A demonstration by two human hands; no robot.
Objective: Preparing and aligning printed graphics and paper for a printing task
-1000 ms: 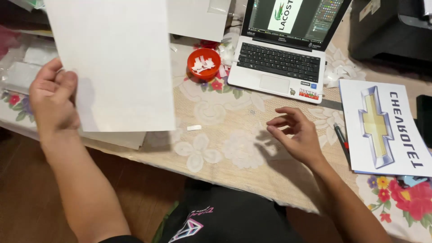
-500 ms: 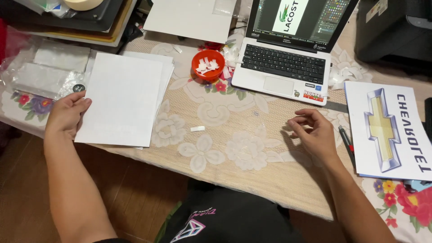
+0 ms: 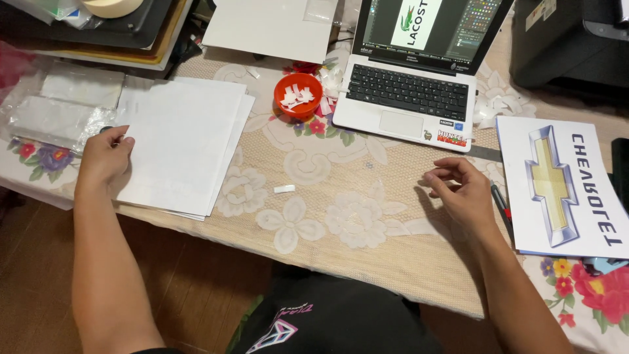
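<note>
A single head-worn camera looks steeply down from close above the seated person, facing across the table, left hand (image 3: 105,157) at frame left, right hand (image 3: 462,190) right.

Lace-covered table (image 3: 393,262) above brown wooden floor (image 3: 33,282)

Count, head view:
- Hands: two. Left hand (image 3: 105,157), right hand (image 3: 462,190).
- Laptops: one, white laptop (image 3: 419,85), lid up.
- Small orange bowls: one, orange bowl (image 3: 298,98); the paper scraps inside are too small to count.
- Stacks of blank white sheets (image 3: 180,144): one; at least three sheet edges show, exact number unclear.
- Printed emblem sheets: one, printed sheet (image 3: 557,187).
- Loose white slips on the lace tablecloth (image 3: 393,255): one, white slip (image 3: 284,189).
- Pens: one, pen (image 3: 501,206).
</note>
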